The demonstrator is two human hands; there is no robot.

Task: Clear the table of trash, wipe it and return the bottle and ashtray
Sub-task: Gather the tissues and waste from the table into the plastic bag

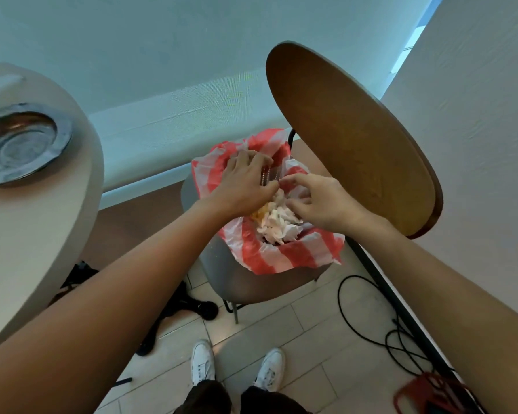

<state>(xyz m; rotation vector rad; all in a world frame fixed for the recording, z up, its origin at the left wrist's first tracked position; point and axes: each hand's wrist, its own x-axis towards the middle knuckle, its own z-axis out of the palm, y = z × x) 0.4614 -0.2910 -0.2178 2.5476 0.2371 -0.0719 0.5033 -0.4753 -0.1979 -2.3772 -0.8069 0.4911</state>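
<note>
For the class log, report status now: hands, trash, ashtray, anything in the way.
Both hands, left and right, over striped bag, fingers on the trash. Crumpled tissues in bag. Ashtray on table. Nothing in the way.

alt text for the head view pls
Both hands, left hand and right hand, push crumpled tissues into a red-and-white striped bag on a chair seat. A metal ashtray sits on the round table at left.

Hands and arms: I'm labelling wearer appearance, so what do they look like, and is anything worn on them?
Both are bare: the left hand and right hand wear no gloves, no rings that show, no watch or bracelet. No sleeve reaches either forearm in view.
</note>
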